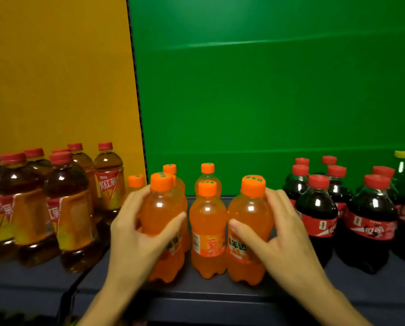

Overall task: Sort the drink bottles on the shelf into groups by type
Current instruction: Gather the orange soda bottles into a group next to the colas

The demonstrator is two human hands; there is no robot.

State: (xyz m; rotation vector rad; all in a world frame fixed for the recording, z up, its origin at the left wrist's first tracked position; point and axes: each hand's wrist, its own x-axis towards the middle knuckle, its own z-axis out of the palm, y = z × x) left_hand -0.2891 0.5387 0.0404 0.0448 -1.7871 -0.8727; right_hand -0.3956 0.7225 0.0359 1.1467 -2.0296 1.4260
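Orange soda bottles with orange caps stand in the middle of the dark shelf (220, 294). My left hand (135, 229) grips the front left orange bottle (162, 208). My right hand (281, 234) grips the front right orange bottle (250, 215). Between them stands another orange bottle (207, 222), with several more behind it. Brown iced tea bottles (69, 203) with red caps are grouped on the left. Dark cola bottles (370, 212) with red caps and red labels are grouped on the right.
A green bottle with a yellow cap (403, 168) stands at the far right behind the colas. The shelf's back wall is a yellow panel (55, 78) on the left and a green panel (267, 90) on the right. A black cable (77, 281) runs down the front.
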